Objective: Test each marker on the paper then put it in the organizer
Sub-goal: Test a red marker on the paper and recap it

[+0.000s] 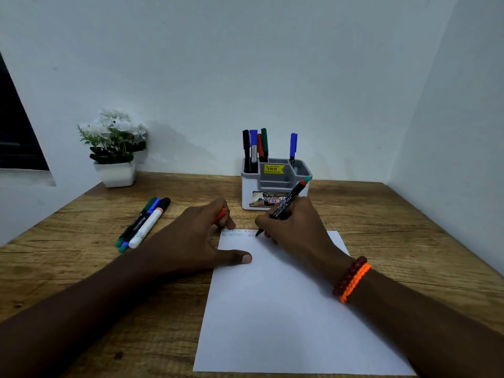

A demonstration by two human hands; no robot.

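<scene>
Presently, head view: the testing step is in hand. The right hand [293,225] grips a black-barrelled marker [286,204], its tip touching the paper [286,309] at the sheet's far edge, beside rows of zigzag test marks [240,232]. The left hand [201,236] rests on the paper's far left corner, thumb flat on the sheet, fingers curled round an orange-red cap [221,214]. The hands are apart.

The organizer [275,184] stands just beyond the paper; five markers stand upright in its rear compartments, and the front compartments show nothing. Three untested markers [143,222] lie together on the table [395,227], left of the paper.

Judgement: once the mark is made, the next move calls for bringing the cap to the tip, closing it, then standing the marker in the organizer. Three further markers remain to test.
</scene>
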